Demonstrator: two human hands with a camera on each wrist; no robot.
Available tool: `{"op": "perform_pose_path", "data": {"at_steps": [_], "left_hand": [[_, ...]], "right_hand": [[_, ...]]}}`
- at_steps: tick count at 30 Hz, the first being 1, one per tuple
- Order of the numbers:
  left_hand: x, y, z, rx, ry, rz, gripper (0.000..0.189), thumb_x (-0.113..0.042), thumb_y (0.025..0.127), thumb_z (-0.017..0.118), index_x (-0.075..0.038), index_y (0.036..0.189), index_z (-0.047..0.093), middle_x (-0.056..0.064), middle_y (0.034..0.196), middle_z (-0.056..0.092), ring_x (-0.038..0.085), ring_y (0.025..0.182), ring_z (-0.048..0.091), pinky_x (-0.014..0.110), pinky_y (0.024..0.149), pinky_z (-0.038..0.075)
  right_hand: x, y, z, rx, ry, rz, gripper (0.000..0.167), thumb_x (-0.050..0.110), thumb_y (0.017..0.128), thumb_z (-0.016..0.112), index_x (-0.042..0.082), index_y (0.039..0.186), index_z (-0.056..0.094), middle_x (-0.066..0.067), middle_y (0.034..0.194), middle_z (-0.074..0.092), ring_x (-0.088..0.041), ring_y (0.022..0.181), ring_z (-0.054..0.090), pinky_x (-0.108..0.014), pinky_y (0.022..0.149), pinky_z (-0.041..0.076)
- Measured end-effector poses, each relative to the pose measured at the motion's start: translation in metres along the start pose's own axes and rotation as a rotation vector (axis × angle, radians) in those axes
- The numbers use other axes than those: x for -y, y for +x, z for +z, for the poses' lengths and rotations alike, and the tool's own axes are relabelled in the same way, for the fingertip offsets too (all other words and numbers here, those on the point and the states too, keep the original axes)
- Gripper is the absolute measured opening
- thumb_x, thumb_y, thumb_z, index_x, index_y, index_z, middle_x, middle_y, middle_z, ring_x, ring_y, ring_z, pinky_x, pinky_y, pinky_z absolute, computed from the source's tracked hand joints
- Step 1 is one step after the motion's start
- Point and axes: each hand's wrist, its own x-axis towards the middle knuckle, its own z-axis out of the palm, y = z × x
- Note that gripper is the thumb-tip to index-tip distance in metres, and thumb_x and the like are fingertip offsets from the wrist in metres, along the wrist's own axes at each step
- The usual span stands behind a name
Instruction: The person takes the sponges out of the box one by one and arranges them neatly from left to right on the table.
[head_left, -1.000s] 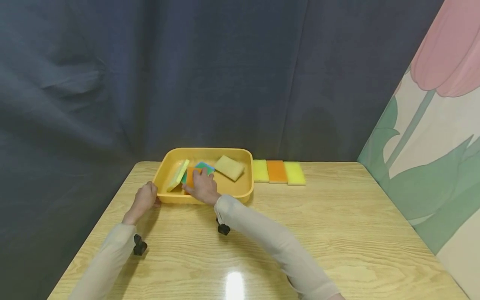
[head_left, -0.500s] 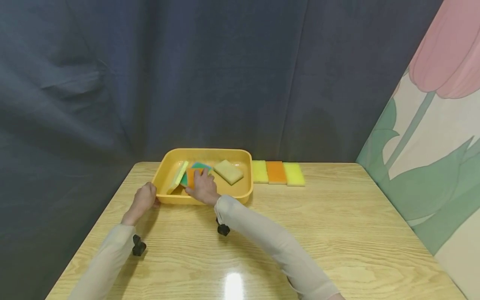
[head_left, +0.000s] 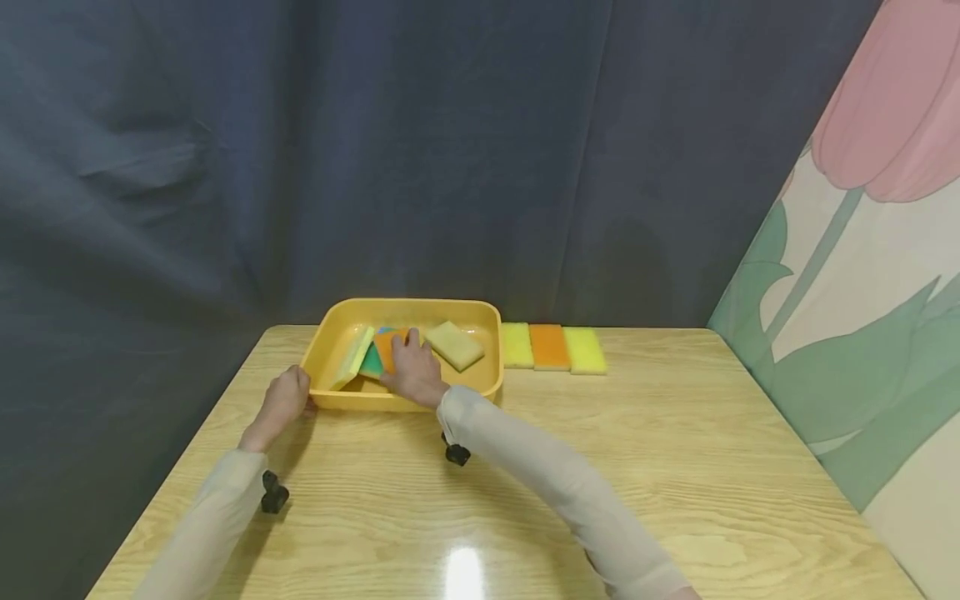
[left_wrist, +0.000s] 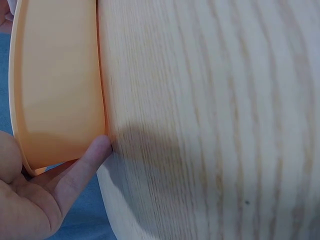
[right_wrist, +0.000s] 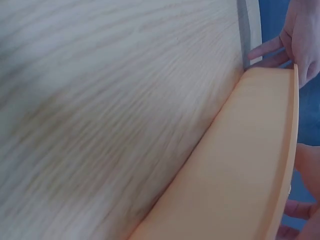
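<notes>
A yellow plastic tray (head_left: 431, 305) stands at the back left of the table. My left hand (head_left: 285, 393) grips its front left corner; in the left wrist view, fingers (left_wrist: 82, 172) reach under the corner. My right hand (head_left: 415, 371) is inside the tray and pinches an orange sponge (head_left: 384, 347), which is tilted and partly covered by the fingers. Beneath it shows a green sponge (head_left: 371, 363), with a bit of blue behind. A yellow sponge (head_left: 351, 364) leans along the tray's left side. Another dull yellow sponge (head_left: 454, 345) lies at the right.
To the right of the tray, a yellow sponge (head_left: 517, 346), an orange one (head_left: 551, 347) and another yellow one (head_left: 585, 350) lie side by side on the wooden table (head_left: 675, 467). A dark curtain (head_left: 480, 150) hangs right behind the table's back edge.
My right hand has moved slightly right with the orange sponge, which has gone from upright to tilted. More of the green sponge shows. My left hand stays on the tray corner.
</notes>
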Motion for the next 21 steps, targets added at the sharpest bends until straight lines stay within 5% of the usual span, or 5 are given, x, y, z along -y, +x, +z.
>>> {"op": "perform_pose_path", "data": {"at_steps": [14, 21], "left_hand": [[0.0, 0.0, -0.001, -0.001, 0.02, 0.035, 0.037, -0.006, 0.102, 0.02, 0.015, 0.091, 0.049, 0.03, 0.077, 0.059, 0.035, 0.059, 0.068, 0.037, 0.051, 0.06], [-0.002, 0.0, -0.004, 0.004, 0.003, 0.028, 0.04, -0.008, 0.103, 0.018, 0.016, 0.093, 0.048, 0.03, 0.078, 0.058, 0.036, 0.061, 0.068, 0.037, 0.051, 0.06]], "right_hand": [[-0.023, -0.005, -0.011, -0.09, 0.035, -0.08, 0.034, 0.035, 0.091, 0.067, 0.012, 0.113, 0.055, -0.008, 0.118, 0.044, -0.023, 0.082, 0.045, -0.028, 0.053, 0.042], [-0.028, -0.002, -0.014, -0.147, -0.011, -0.103, 0.033, 0.036, 0.091, 0.065, 0.013, 0.112, 0.057, -0.007, 0.12, 0.046, -0.024, 0.086, 0.046, -0.031, 0.065, 0.045]]}}
